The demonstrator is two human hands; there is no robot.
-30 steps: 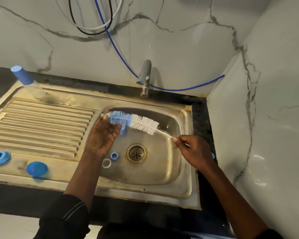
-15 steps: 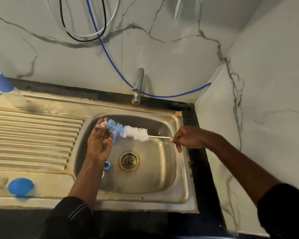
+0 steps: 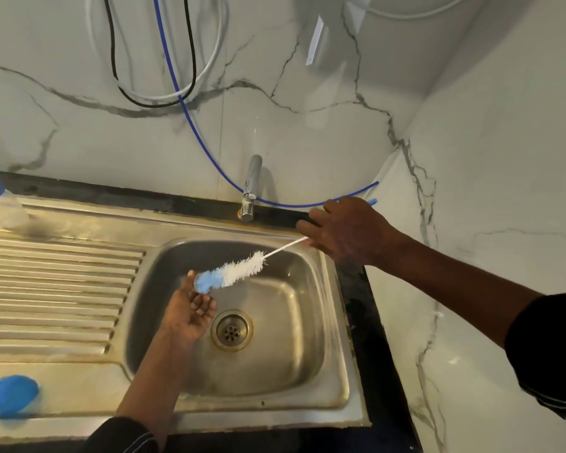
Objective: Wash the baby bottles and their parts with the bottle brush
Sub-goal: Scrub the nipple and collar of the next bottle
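We are holding the bottle brush (image 3: 239,269) over the sink (image 3: 307,322).
Our right hand (image 3: 347,230) is gripping its white handle with curled fingers; our left hand (image 3: 190,313) is cupping under the blue tip, fingers half open. A blue cap (image 3: 10,393) is lying on the worktop (image 3: 62,289) at 8 o'clock, under marble walls (image 3: 307,109).

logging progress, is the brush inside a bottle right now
No, the brush is bare over the sink, its blue tip at the left hand, its handle held by the right hand.
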